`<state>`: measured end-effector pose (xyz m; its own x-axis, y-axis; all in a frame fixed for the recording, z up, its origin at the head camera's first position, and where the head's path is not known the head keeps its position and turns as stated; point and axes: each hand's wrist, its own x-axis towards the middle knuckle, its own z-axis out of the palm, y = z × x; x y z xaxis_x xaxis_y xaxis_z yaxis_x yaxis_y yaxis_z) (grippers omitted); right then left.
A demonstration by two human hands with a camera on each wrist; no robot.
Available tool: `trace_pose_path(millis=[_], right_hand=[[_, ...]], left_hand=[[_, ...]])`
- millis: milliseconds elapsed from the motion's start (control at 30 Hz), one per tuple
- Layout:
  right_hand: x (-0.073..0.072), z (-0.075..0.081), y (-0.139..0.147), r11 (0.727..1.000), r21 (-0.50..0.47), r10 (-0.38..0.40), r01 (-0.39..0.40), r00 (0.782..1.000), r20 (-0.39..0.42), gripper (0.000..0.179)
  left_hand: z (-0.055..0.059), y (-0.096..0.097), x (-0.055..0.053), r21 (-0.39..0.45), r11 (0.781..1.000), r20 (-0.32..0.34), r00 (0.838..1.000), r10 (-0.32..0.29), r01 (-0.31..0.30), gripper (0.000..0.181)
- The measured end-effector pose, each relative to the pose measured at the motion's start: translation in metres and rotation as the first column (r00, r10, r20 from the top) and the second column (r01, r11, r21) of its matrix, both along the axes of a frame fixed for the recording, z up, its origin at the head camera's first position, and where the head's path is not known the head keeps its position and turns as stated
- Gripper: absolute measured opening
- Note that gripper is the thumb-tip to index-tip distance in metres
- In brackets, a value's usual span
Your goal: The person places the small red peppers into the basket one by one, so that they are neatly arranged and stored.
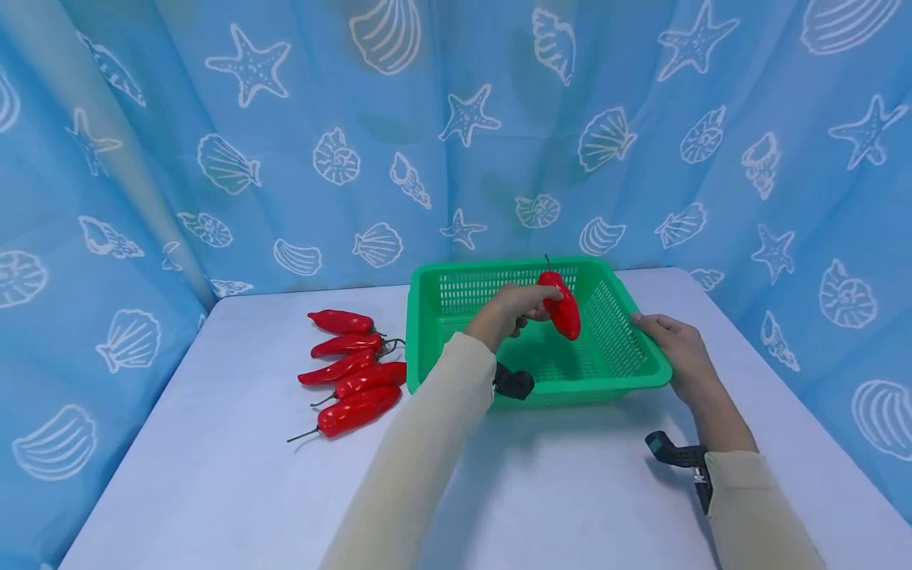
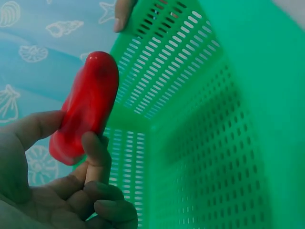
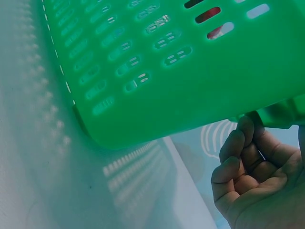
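Observation:
A glossy red chili pepper (image 1: pixel 566 313) hangs over the inside of the green plastic basket (image 1: pixel 591 383). My left hand (image 1: pixel 516 307) pinches it between thumb and fingers; the left wrist view shows the pepper (image 2: pixel 88 105) above the slotted basket walls (image 2: pixel 162 62). At the basket's right side my right hand (image 1: pixel 673 348) grips the rim, fingers curled at its edge. The right wrist view has this hand (image 3: pixel 257 167) under the rim, beside the outer wall (image 3: pixel 157 105). No pepper shows on the visible basket floor.
Left of the basket, several red peppers (image 1: pixel 359 410) lie in a column on the white table (image 1: pixel 235 412), the nearest ones close to its wall. A blue curtain (image 1: pixel 299 198) with white shells and starfish hangs behind and along both sides.

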<state>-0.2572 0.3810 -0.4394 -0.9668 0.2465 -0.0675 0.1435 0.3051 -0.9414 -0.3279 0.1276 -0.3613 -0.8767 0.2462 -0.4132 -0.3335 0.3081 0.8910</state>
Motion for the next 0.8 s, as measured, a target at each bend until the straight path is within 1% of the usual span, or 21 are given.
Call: trace_pose_path(millis=[167, 267, 500, 633, 733, 800], right_hand=[[0.002, -0.002, 0.0, 1.0, 0.01, 0.003, -0.003, 1.0, 0.011, 0.067], [0.001, 0.0, 0.001, 1.0, 0.014, -0.003, 0.003, 1.0, 0.012, 0.068], [-0.002, 0.005, 0.001, 1.0, 0.0, -0.009, 0.009, 1.0, 0.007, 0.068], [-0.001, 0.003, 0.004, 1.0, 0.008, -0.001, 0.001, 1.0, 0.012, 0.067], [0.0, 0.001, 0.004, 1.0, 0.013, 0.005, -0.005, 1.0, 0.01, 0.068], [0.0, 0.001, 0.004, 1.0, 0.015, 0.007, -0.007, 1.0, 0.005, 0.068]], left_hand=[[-0.009, 0.011, -0.001, 0.0, 0.998, 0.008, 0.998, -0.064, 0.064, 0.03], [-0.013, 0.018, -0.002, -0.008, 0.996, 0.006, 0.996, -0.085, 0.085, 0.031], [-0.012, 0.031, -0.005, -0.045, 0.993, 0.007, 0.994, -0.105, 0.105, 0.035], [-0.013, 0.035, -0.008, -0.074, 0.991, 0.033, 0.994, -0.106, 0.109, 0.037], [-0.02, 0.037, -0.013, -0.089, 0.99, 0.057, 0.993, -0.101, 0.105, 0.036], [-0.025, 0.037, -0.017, -0.098, 0.989, 0.06, 0.992, -0.109, 0.115, 0.036]])
